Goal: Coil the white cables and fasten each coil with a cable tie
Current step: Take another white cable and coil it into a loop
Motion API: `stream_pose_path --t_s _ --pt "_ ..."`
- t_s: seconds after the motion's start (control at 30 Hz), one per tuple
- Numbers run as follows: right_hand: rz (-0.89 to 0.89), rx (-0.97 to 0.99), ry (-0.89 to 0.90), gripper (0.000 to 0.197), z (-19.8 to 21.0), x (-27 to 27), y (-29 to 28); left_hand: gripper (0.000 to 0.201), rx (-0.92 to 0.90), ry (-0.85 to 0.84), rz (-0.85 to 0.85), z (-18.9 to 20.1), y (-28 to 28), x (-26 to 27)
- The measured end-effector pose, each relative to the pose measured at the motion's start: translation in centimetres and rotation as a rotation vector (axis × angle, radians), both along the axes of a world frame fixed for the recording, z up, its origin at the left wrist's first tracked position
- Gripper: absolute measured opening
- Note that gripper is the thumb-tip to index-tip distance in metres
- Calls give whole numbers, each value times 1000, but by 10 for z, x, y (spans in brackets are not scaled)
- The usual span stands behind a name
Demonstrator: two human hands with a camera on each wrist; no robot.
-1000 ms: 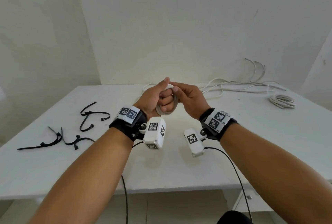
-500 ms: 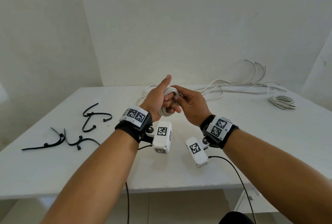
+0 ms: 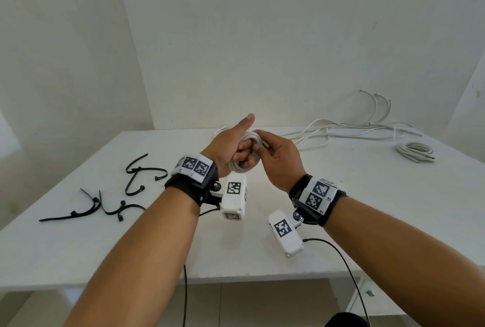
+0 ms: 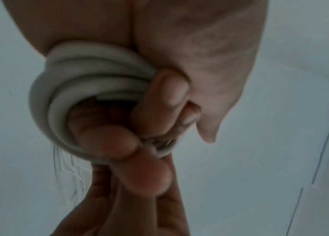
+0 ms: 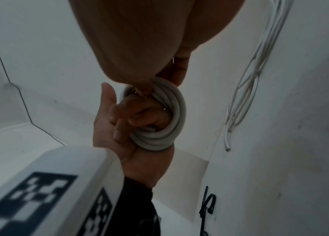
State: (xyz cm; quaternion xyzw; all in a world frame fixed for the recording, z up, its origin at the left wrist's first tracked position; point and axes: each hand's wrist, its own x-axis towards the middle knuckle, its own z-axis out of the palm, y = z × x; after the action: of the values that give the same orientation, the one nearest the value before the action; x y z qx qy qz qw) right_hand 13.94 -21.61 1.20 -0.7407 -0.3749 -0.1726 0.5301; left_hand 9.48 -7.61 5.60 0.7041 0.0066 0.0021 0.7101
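Note:
A small coil of white cable (image 3: 242, 166) (image 4: 74, 89) (image 5: 169, 121) is wound round the curled fingers of my left hand (image 3: 233, 146), whose thumb sticks up. My right hand (image 3: 275, 153) meets it from the right and pinches the cable's loose end (image 3: 262, 143) at the top of the coil. Both hands hover above the middle of the white table (image 3: 367, 195). Several black cable ties (image 3: 110, 195) lie on the table at the left. Loose white cables (image 3: 341, 132) lie along the far edge.
A finished-looking white coil (image 3: 416, 152) rests at the far right of the table. White walls close in behind and at the left. Black wrist-camera leads (image 3: 341, 261) hang over the table's near edge.
Both hands have risen slightly and shifted a little right. The right hand has brought the cable end round to the top of the coil on the left fingers.

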Motion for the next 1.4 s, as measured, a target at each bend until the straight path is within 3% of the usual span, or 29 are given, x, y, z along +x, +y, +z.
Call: stream_pose_path --t_s 0.2,0.27,0.4,0.47,0.53,0.63,0.7,0.83,0.93,1.0,1.1,1.17,1.27,1.4 --pt "-20 -23 -57 25 4 4 -3 69 341 -210 437 -3 -6 3" --pt "-2 -64 -78 25 6 4 -5 64 292 -193 392 -6 -1 5" --pt "3 -156 -108 26 8 10 -4 48 -49 -24 149 -9 8 7" --pt "8 -186 -104 27 11 12 -1 46 -160 0 106 -7 12 4" --pt "30 -201 -106 28 15 9 8 44 -203 -15 194 -4 13 -2" --pt "47 -183 -122 32 21 -1 30 40 -98 -98 466 1 19 -10" --pt "27 -216 -86 32 23 -6 48 36 -83 -145 548 5 29 -12" --pt "-43 -491 -25 29 29 -11 84 45 -89 -146 667 6 57 -21" --pt "59 -607 -7 30 35 -16 109 39 -125 -92 712 -2 82 -33" --pt "226 -631 49 33 39 -18 124 34 -183 -70 745 -6 103 -43" --pt "473 -600 405 40 41 -10 150 32 -298 -67 856 -12 135 -63" --pt "404 -583 492 37 33 6 171 33 -377 -80 935 -17 154 -76" --pt "140 -703 382 28 14 26 208 34 -417 -93 1014 -25 177 -93" --pt "55 -930 186 26 -7 25 245 33 -450 -93 1062 -31 195 -105"
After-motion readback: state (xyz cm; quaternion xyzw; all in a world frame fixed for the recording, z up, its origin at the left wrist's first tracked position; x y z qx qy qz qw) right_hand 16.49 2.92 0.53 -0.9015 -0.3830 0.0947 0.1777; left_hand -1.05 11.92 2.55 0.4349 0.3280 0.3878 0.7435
